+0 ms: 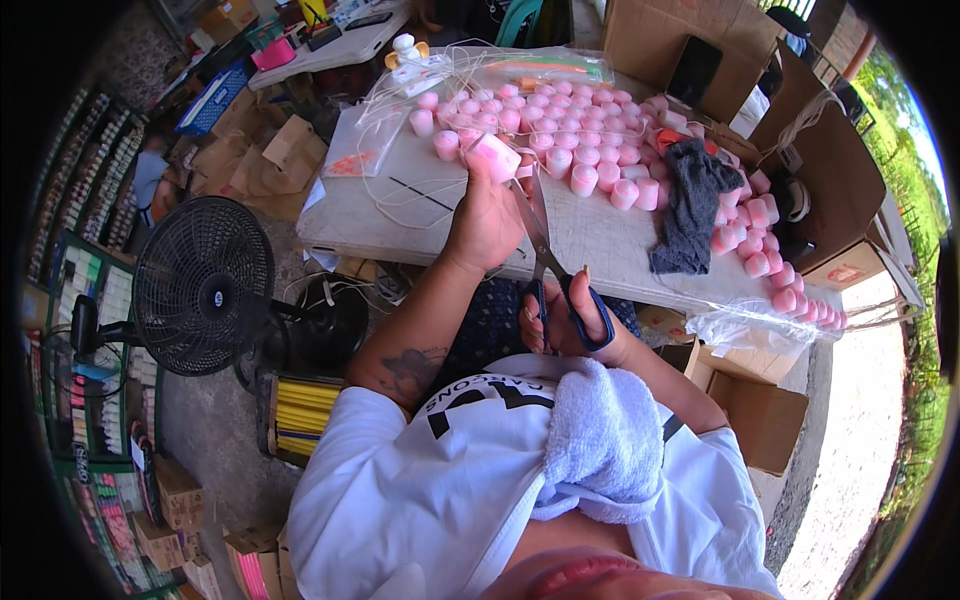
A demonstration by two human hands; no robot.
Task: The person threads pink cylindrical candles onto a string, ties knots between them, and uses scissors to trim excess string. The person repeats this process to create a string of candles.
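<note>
One pink cylinder (495, 157) in your left hand (485, 218), open scissors (543, 245) in your right hand (578, 322).
A black fan (205, 285) stands at your left; next, your left fingers clamp the cylinder above the tabletop (600, 235), the scissor blades apart near it, your right fingers closed around the handles; beyond, many pink cylinders (586, 156) crowd together, then a dark grey cloth (688, 205) and a cardboard box (835, 270).

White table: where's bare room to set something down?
On the white table, mainly the front patch bordered by the scissors, pink pieces and grey cloth. A smaller patch: left front corner, in front of the plastic bag. Crowded: back and right, packed with pink pieces.
</note>
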